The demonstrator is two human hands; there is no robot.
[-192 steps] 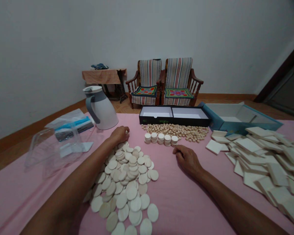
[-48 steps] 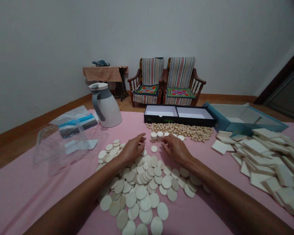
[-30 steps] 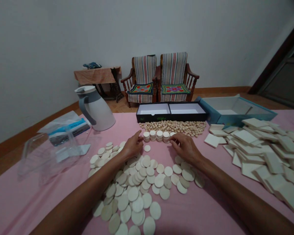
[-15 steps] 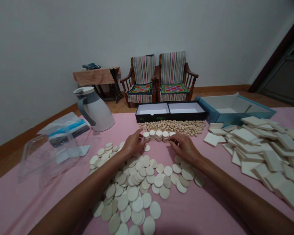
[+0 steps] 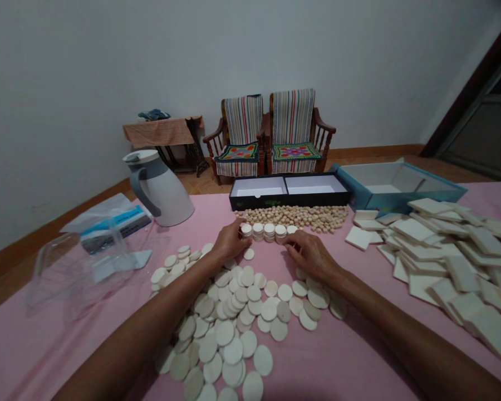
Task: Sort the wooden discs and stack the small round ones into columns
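Note:
Several short stacks of pale round wooden discs [image 5: 269, 231] stand in a row across the middle of the pink cloth. At the row's left end, the thumb and finger of my left hand [image 5: 230, 240] close around the end stack. My right hand [image 5: 311, 253] curls its fingertips against the stack at the right end, partly covering it. One loose disc [image 5: 249, 254] lies just in front of the row, near my left thumb. Between my forearms spreads a large heap of loose wooden discs [image 5: 232, 350], some of them hidden under my left arm.
Behind the row lie many small wooden beads [image 5: 292, 216], then a black two-part tray [image 5: 290, 200] and a blue box [image 5: 409, 199]. Square wooden tiles [image 5: 459, 250] pile up at right. At left are a jug [image 5: 167, 195], clear plastic packaging [image 5: 79, 273] and a blue-and-black box [image 5: 114, 229].
My left fingers have come in slightly closer around the left end stack. The right hand keeps its place at the other end, and the view has shifted a little.

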